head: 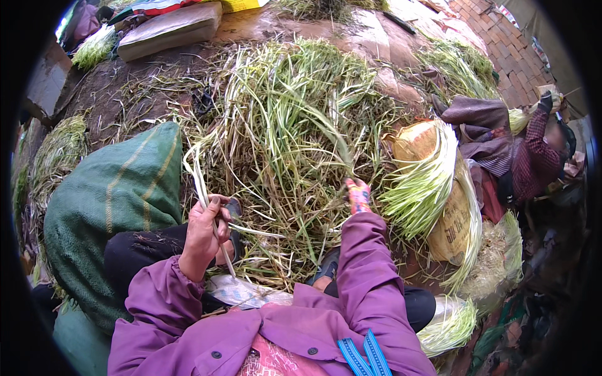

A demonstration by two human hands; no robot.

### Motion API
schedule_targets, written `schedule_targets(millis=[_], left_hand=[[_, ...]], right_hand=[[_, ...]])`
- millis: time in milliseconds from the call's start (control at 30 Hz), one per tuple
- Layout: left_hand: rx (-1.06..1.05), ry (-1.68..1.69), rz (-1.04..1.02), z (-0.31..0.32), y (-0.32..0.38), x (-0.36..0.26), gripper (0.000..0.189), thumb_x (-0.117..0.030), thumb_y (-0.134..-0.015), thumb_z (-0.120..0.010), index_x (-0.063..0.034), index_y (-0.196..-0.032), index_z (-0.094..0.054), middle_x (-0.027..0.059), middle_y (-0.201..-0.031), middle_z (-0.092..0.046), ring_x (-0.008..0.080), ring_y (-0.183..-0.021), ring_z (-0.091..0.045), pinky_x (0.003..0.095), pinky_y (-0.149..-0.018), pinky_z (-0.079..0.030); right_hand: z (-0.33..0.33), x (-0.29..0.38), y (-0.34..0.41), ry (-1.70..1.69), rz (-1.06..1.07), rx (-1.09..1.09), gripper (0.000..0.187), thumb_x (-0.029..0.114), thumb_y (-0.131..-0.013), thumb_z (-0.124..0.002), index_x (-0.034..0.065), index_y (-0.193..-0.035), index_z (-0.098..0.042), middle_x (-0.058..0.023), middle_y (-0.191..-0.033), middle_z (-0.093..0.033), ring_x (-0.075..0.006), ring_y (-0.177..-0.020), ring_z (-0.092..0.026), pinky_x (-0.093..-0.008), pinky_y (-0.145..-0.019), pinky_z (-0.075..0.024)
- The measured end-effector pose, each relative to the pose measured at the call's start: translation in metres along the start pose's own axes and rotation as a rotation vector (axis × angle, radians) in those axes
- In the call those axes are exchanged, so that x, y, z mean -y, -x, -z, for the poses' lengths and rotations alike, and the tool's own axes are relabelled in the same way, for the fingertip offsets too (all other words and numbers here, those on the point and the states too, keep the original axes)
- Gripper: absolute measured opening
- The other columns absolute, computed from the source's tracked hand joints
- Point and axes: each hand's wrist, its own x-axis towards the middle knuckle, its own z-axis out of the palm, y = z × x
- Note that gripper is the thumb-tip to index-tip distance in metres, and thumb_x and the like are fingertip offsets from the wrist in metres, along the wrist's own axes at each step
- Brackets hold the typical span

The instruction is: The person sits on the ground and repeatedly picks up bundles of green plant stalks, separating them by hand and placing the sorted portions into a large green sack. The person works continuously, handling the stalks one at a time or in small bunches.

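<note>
My bare left hand (207,228) holds a few pale, whitish plant stalks (201,181) upright between thumb and fingers, near the green sack. My right hand (357,190), in a patterned, colourful glove, is closed around the lower end of a blurred bunch of green leaves (331,134) that reaches up and left. Before me lies a large tangled heap of long green and straw-coloured stalks (291,108). To the right of my right hand, a bundle of pale green stalks (428,188) drapes over a yellow printed sack (449,225).
A stuffed green woven sack (113,178) leans at my left. A thick block (169,30) lies at the upper left. At the right a person (531,155) sits beside more stalks. Another bundle (449,324) lies at the lower right, and a white woven sack (249,291) lies before my lap.
</note>
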Motion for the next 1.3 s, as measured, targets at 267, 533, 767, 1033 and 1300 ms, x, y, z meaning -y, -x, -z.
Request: schedule_targets(millis=[267,533,767,1033,1300], left_hand=[[-0.081,-0.021,0.084,-0.009,0.004,0.010,0.020,-0.022,-0.093,-0.044,-0.0026,-0.094,-0.051,0.0063,-0.063,-0.055,0.0051,-0.033,-0.033,0.0194,-0.031,-0.028],[-0.037,-0.166,0.097,-0.004,-0.006,0.026,0.020,-0.023,-0.091,-0.050,-0.0028,-0.090,-0.052,0.0072,-0.064,-0.057,0.0039,-0.032,-0.033,0.0187,-0.029,-0.027],[-0.036,-0.382,0.050,-0.006,-0.012,0.043,0.015,-0.017,-0.091,-0.049,-0.0030,-0.094,-0.052,0.0087,-0.075,-0.060,0.0010,-0.034,-0.030,0.0170,-0.029,-0.025],[-0.061,-0.475,-0.014,-0.013,-0.002,0.040,0.013,-0.014,-0.083,-0.062,-0.0051,-0.084,-0.053,-0.0037,-0.054,-0.043,0.0031,-0.034,-0.031,0.0193,-0.030,-0.022],[-0.021,-0.505,0.032,-0.016,0.003,0.036,0.009,-0.012,-0.080,-0.061,-0.0035,-0.077,-0.057,-0.0027,-0.057,-0.048,0.0039,-0.040,-0.038,0.0198,-0.034,-0.026]], right_hand=[[-0.016,0.041,0.056,0.486,0.147,-0.067,0.043,0.038,-0.082,-0.059,0.0076,-0.113,-0.057,-0.0116,-0.101,-0.063,-0.0254,-0.090,-0.061,-0.0330,-0.081,-0.0460],[-0.108,0.044,0.077,0.731,0.085,0.231,0.045,0.044,-0.082,-0.055,0.0101,-0.112,-0.057,-0.0114,-0.113,-0.058,-0.0280,-0.105,-0.054,-0.0384,-0.089,-0.0411],[-0.097,0.092,0.180,0.322,0.414,0.145,0.031,0.032,-0.077,-0.065,0.0022,-0.088,-0.063,-0.0142,-0.082,-0.064,-0.0265,-0.075,-0.062,-0.0341,-0.066,-0.0480],[-0.109,0.080,0.234,0.550,0.723,0.266,0.031,0.037,-0.077,-0.062,0.0078,-0.089,-0.061,-0.0129,-0.080,-0.061,-0.0308,-0.074,-0.059,-0.0402,-0.064,-0.0461],[-0.121,0.072,0.217,-0.157,0.355,0.401,0.032,0.033,-0.086,-0.057,0.0015,-0.092,-0.063,0.0014,-0.071,-0.059,-0.0066,-0.061,-0.050,-0.0229,-0.055,-0.0426]])
